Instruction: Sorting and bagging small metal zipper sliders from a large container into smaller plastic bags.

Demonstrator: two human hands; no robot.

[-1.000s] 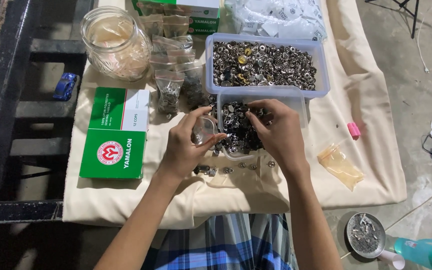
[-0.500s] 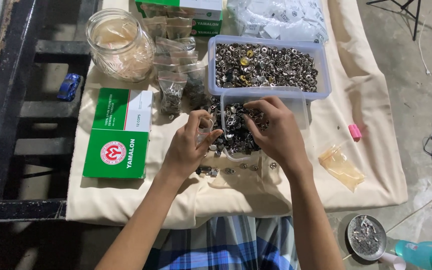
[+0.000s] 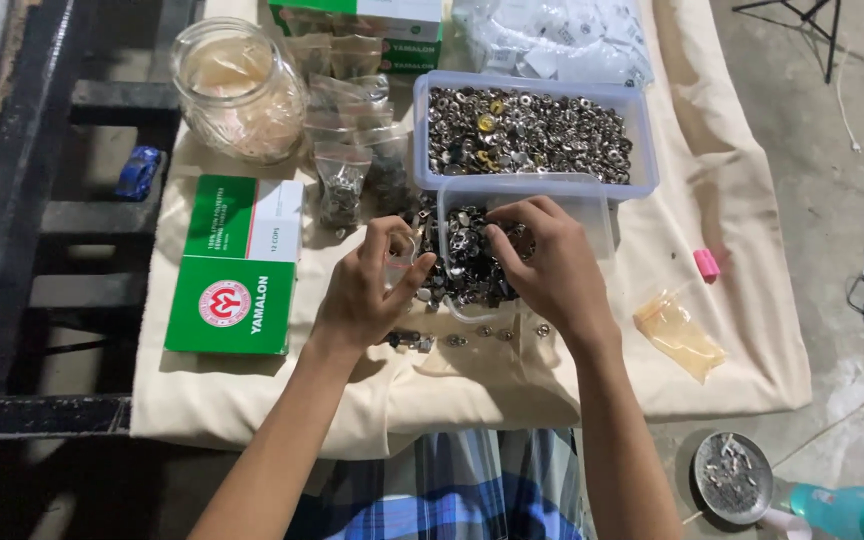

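Note:
My left hand (image 3: pixel 367 295) pinches a small clear plastic bag (image 3: pixel 401 268) by its mouth, just left of a small clear tub (image 3: pixel 595 212). The tub holds a heap of small metal snap fasteners (image 3: pixel 464 268). My right hand (image 3: pixel 544 268) lies over that heap, its fingers curled down and pinching at the pieces. A few loose fasteners (image 3: pixel 457 338) lie on the cream cloth (image 3: pixel 722 385) in front of both hands.
Behind the small tub stands a larger clear tub (image 3: pixel 644 150) full of fasteners. On the left are a glass jar (image 3: pixel 237 90), several filled little bags (image 3: pixel 342 185) and a green-and-white box (image 3: pixel 237 265). At the right lie a pink piece (image 3: pixel 706 263) and a yellowish bag (image 3: pixel 679 335).
My right hand has dropped from the bag's mouth onto the heap in the small tub. My left hand has tipped the bag slightly and stayed in place.

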